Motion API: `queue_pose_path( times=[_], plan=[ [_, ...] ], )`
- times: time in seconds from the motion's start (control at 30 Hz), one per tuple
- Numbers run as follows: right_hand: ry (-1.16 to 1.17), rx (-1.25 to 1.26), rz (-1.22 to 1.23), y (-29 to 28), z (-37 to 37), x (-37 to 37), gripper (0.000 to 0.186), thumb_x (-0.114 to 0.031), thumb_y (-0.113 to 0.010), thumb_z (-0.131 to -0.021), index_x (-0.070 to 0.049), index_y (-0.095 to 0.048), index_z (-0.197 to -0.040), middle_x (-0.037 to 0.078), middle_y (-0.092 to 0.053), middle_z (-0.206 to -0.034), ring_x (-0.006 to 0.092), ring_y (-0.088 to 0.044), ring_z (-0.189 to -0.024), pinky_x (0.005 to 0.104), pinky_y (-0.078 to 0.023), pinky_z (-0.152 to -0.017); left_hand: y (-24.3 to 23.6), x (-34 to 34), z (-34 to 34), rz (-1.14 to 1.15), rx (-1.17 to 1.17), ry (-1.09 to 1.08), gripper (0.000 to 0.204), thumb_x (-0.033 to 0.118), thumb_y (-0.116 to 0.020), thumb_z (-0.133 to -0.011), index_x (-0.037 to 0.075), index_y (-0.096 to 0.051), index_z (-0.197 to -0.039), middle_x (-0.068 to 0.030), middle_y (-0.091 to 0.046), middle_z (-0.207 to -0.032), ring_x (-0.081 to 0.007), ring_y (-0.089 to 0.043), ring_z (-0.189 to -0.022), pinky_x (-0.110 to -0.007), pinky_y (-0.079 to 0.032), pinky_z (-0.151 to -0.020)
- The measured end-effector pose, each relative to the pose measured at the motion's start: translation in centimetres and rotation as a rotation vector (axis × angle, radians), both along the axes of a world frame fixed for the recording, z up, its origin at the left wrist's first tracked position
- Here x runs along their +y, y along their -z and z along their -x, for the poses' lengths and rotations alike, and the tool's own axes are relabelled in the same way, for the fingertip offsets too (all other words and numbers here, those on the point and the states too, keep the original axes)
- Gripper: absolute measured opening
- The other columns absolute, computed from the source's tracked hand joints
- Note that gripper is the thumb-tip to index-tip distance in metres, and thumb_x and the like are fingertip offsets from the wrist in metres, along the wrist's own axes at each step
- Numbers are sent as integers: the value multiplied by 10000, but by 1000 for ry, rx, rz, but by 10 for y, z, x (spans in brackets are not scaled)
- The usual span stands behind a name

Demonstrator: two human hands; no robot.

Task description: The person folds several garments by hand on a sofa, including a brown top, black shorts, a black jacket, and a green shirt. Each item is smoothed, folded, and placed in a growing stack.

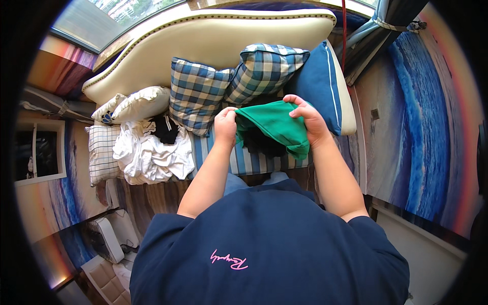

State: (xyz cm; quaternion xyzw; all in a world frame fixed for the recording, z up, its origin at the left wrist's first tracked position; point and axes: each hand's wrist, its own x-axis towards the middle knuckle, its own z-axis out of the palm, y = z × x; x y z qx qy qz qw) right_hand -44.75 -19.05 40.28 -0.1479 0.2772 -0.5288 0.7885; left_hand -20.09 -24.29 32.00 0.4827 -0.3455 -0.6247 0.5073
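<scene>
A green cloth garment (pixel 272 119) is stretched between my two hands above the striped couch seat; its exact kind cannot be made out. My left hand (pixel 225 126) pinches its left edge, with the thumb and fingers closed on the cloth. At the opposite edge my right hand (pixel 311 122) grips it, the upper fingers curled and partly lifted off the fabric. Dark cloth (pixel 262 142) shows just under the green garment, mostly hidden by it. Whether this dark piece lies on the seat or hangs with the garment, I cannot tell.
The couch (pixel 218 33) has a cream studded back. Checked cushions (pixel 200 94) and a blue cushion (pixel 315 84) lean against it. A heap of white clothing (pixel 150 157) with a black piece (pixel 165 130) lies left. A white fan (pixel 105 238) stands at lower left.
</scene>
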Motion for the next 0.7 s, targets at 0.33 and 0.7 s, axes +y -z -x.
queue_pose_path(
  times=[0.33, 0.7],
  plan=[
    [359, -326, 135, -37, 58, -6, 597, -67, -429, -767, 20, -471, -1356, 263, -605, -1211, 408, -614, -1106, 522, -489, -1013, -97, -33, 37, 520, -336, 268, 138, 88, -496, -999, 14, -601, -1049, -10, -585, -845, -84, -516, -794, -239, -438, -720],
    [491, -210, 366, -89, 107, 15, 747, -33, -438, -681, 42, -415, -1424, 245, -603, -1249, 393, -605, -1138, 499, -451, -1060, -70, -79, 56, 322, -489, 958, 185, 97, -689, -832, -15, -693, -979, -48, -670, -770, -99, -591, -737, -292, -491, -704]
  ],
)
